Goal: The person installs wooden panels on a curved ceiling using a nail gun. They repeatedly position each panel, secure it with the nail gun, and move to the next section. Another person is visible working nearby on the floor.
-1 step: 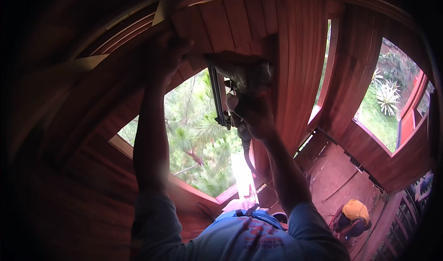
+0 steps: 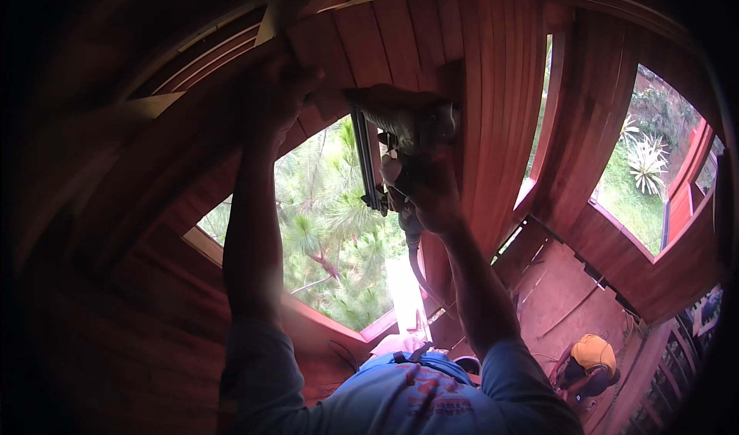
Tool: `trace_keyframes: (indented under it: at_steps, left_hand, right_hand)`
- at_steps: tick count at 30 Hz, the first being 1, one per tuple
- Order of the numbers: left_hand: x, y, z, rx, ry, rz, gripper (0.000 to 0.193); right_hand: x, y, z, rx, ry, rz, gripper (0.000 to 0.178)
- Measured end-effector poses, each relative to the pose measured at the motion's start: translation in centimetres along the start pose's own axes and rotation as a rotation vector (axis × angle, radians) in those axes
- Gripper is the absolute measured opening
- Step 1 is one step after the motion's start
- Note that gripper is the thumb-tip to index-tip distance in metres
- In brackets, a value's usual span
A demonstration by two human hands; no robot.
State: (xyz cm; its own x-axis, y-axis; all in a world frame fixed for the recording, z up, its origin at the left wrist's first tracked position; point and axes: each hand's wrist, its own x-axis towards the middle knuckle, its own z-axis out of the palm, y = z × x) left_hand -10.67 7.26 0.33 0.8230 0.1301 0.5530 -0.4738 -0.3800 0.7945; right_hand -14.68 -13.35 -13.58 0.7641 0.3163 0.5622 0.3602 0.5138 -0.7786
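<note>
"Around the nail gun (image 2: 440,121), how is our right hand (image 2: 435,202) working?"

"It is grasping the tool firmly from below, and we are holding it up by the upper right edge of a large window opening (image 2: 335,212). We cannot tell whether its nose is touching wood."

"And our left hand (image 2: 281,88)?"

"Up in the shade, it is probably resting against a dark wooden beam (image 2: 204,108); the light is so poor that we cannot tell whether it is clenching or lying loose."

"What are we seeing on the gun itself?"

"Along its left side a dark, straight magazine (image 2: 364,158) is standing nearly upright, and beneath our grip a hose (image 2: 416,262) is hanging down."

"Beyond that?"

"Reddish wall boards (image 2: 500,96) are rising to the right, while green foliage (image 2: 308,231) is showing through the opening. Farther right, a pale spiky plant (image 2: 647,162) is standing outside a second window (image 2: 647,212)."

"Who is sharing the space?"

"At lower right, a person in orange (image 2: 593,352) is stooping by a reddish floor (image 2: 566,281), well apart from us."
</note>
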Motion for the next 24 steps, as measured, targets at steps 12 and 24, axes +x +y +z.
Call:
trace_keyframes:
  at_steps: [12,24]
  left_hand:
    - [1.6,-2.3,0.4,-0.27,-0.079,0.094,0.017]
    - [1.4,-2.3,0.0,-0.163,-0.01,0.131,0.023]
  right_hand:
    - [5.4,-6.4,0.3,-0.083,0.008,-0.193,0.029]
    - [7.2,-5.3,0.8,-0.125,-0.021,-0.195,0.032]
